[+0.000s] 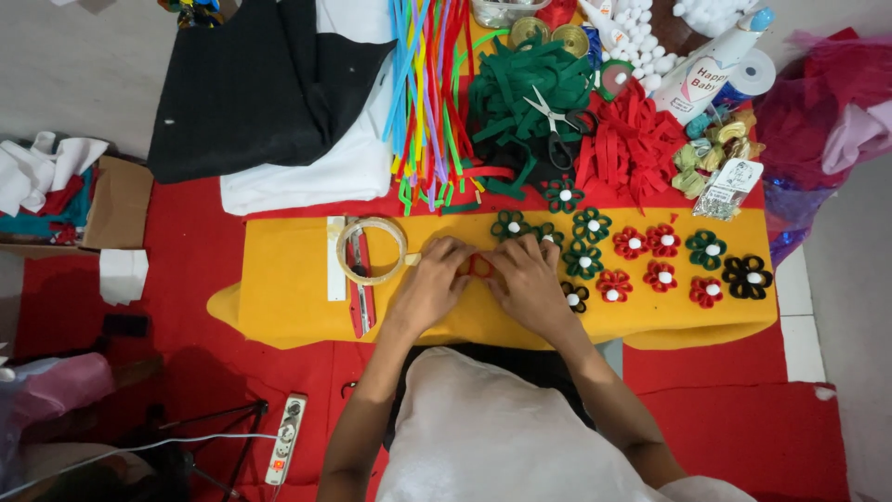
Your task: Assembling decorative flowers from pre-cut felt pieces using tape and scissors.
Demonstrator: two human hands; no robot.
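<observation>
Both hands down on the yellow felt sheet (288, 307), working one piece: a small red felt flower (479, 267) sitting between my fingertips, roughly centre of the sheet. My left hand (432, 284) has its fingers curled and pressed onto the flower's left side; my right hand (528, 279) does the same from the right, fingers bunched, pinching the loops. How tight the pinch is I can't tell, fingers cover most of it. My read: mid-assembly, shaping or pressing the petal loops, no white centre visible on this one. Finished flowers (650, 260) in red, green and black, each with a white centre, lie in rows just right of my right hand. Tape roll (371, 249) sits just left of my left hand, with a white ruler (335, 265) and a cutter (360, 297) beside it. Scissors (550, 121) lie on the green felt strips (520, 93) further up, red strips (632, 144) next to them, white pom-poms (641, 42) at the top. Next move likely calls for holding the petals steady with one hand while freeing the other.
</observation>
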